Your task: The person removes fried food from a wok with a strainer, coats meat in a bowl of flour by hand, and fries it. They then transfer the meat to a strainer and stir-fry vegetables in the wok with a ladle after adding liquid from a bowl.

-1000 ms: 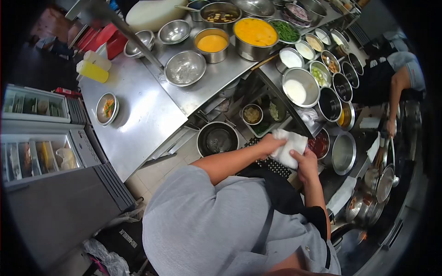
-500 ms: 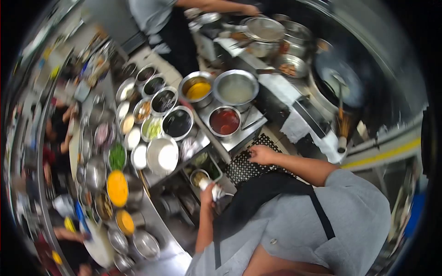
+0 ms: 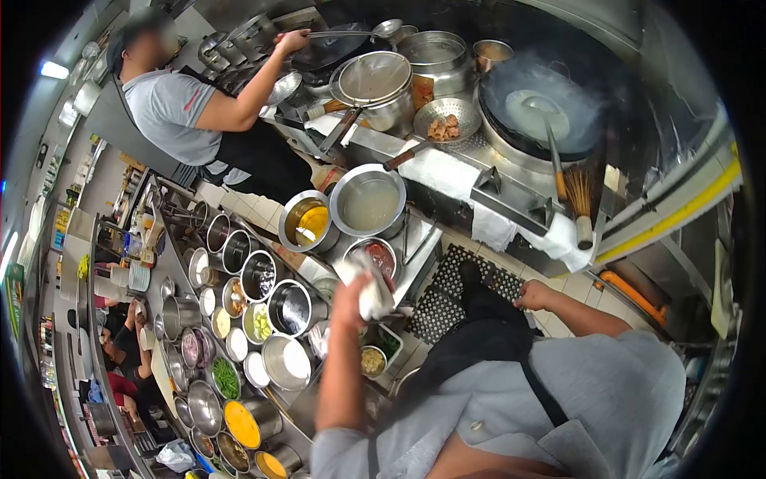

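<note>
My left hand (image 3: 351, 302) grips a folded white cloth (image 3: 372, 297), slightly blurred, raised beside a metal pot of red sauce (image 3: 379, 257) and partly covering it. My right hand (image 3: 536, 294) hangs over the floor by the black dotted mat (image 3: 431, 311), its fingers curled in and no object showing in them. Near the cloth stand a pot of cloudy liquid (image 3: 369, 204) and a pot with yellow contents (image 3: 309, 223). To the right of these, a wok (image 3: 511, 136) steams on the range with a ladle (image 3: 554, 152) resting in it.
A co-worker (image 3: 183, 112) stands at the range, holding a long-handled ladle (image 3: 388, 30). A strainer with browned pieces (image 3: 445, 126) and a bamboo brush (image 3: 585, 207) lie near the wok. Several ingredient containers (image 3: 292, 310) line the counter at left.
My left hand has lifted the white cloth from low by the counter up towards the red sauce pot. My view has swung, so the co-worker and range show more fully.
</note>
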A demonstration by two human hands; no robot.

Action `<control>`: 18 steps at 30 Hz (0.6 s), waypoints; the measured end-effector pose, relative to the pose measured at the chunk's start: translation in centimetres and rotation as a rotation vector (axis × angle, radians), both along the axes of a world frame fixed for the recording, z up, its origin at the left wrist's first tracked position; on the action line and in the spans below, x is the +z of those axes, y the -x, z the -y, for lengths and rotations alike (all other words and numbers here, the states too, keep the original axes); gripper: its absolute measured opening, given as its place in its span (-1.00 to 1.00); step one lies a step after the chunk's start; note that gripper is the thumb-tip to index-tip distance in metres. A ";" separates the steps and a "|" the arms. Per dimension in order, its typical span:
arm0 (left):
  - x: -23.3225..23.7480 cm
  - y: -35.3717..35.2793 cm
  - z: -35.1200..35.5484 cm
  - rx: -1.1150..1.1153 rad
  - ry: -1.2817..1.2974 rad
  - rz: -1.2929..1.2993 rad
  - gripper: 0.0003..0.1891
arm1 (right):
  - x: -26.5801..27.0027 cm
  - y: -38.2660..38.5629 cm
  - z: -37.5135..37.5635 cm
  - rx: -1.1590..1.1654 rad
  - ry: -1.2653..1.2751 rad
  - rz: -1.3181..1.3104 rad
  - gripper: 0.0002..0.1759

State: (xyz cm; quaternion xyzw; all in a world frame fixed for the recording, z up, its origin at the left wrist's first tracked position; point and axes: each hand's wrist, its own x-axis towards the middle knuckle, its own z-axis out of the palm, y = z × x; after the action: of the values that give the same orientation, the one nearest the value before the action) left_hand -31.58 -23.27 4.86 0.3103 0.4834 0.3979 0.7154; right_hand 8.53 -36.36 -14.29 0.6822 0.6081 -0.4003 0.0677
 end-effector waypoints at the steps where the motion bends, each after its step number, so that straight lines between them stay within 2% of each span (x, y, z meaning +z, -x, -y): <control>1: 1.2 -0.3 -4.2 0.001 -0.160 -0.101 -0.61 | 1.5 0.3 -1.5 -0.027 -0.076 -0.082 -0.52; 2: 4.3 -1.5 -8.1 -0.062 -0.298 -0.204 -0.58 | 4.0 0.8 -2.7 -0.004 -0.073 -0.086 -0.52; 3: 8.0 -3.4 -11.5 -0.078 -0.400 -0.346 -0.59 | 7.2 1.2 -4.0 -0.129 -0.028 -0.298 -0.47; 4: 10.4 -4.9 -15.0 -0.112 -0.489 -0.380 -0.62 | 8.7 1.4 -5.9 -0.221 0.031 -0.507 -0.40; 5: 10.7 -5.8 -19.4 -0.124 -0.516 -0.414 -0.62 | 7.3 0.7 -7.1 -0.248 0.063 -0.624 -0.33; 6: 11.4 -7.4 -23.7 -0.203 -0.354 -0.680 -0.62 | 7.9 0.3 -8.9 -0.173 0.038 -0.598 -0.40; 7: 11.1 -9.4 -26.3 -0.357 -0.624 -0.652 -0.58 | 8.5 0.3 -10.4 -0.247 0.028 -0.787 -0.46; 8: 8.2 -11.9 -31.1 -0.421 -0.412 -0.723 -0.49 | 12.0 1.1 -12.4 -0.363 0.179 -0.798 -0.49; 9: 9.5 -14.5 -31.9 -0.443 -0.402 -1.112 -0.39 | 12.9 1.0 -14.1 -0.388 0.219 -0.835 -0.48; 10: 8.4 -16.9 -34.4 -0.482 -0.343 -1.264 -0.37 | 12.7 0.7 -15.4 -0.356 0.229 -0.870 -0.48; 11: 6.1 -18.4 -37.6 -0.503 -0.531 -1.295 -0.37 | 13.5 0.8 -17.3 -0.311 0.267 -0.863 -0.48; 13: 5.2 -19.6 -38.6 -0.327 -0.401 -1.075 -0.36 | 16.4 0.4 -19.8 -0.405 0.311 -0.953 -0.48; 14: 6.3 -19.5 -36.8 -0.243 -0.335 -1.007 -0.35 | 17.2 -0.4 -20.1 -0.324 0.300 -0.991 -0.49; 15: 6.7 -18.7 -37.0 -0.243 -0.331 -1.022 -0.35 | 17.5 -1.4 -21.0 -0.318 0.306 -1.004 -0.49; 17: 8.0 -16.2 -38.2 -0.189 -0.403 -1.245 -0.36 | 18.6 -2.6 -22.6 -0.329 0.261 -0.980 -0.49; 18: 9.0 -13.9 -38.2 -0.142 -0.384 -1.275 -0.43 | 19.2 -2.8 -23.2 -0.355 0.269 -0.992 -0.48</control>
State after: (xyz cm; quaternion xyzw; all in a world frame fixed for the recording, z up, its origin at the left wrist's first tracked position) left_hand -17.65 14.96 13.90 0.6377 0.7105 0.1675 0.2461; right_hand 11.36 -13.14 4.90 0.4889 0.3859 -0.7538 -0.2094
